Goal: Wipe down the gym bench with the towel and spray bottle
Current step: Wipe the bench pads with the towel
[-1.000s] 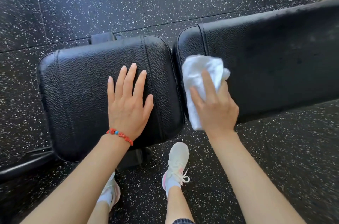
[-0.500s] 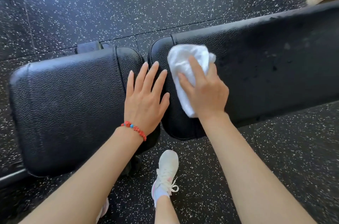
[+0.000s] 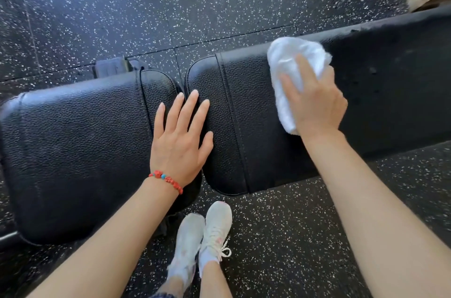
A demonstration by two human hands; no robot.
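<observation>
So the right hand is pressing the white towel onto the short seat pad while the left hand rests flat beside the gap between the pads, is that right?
Not quite: the head view shows the right hand pressing the white towel onto the long back pad, not the short seat pad. The left hand does rest flat, beside the gap between the pads.

Left hand (image 3: 179, 141) lay flat, palm down, fingers straight and slightly spread, thumb out to the right. Left forearm extended from lower left. Right hand (image 3: 314, 102) pressed palm down, fingers curved over a towel (image 3: 290, 58). Right forearm extended from lower right.
</observation>
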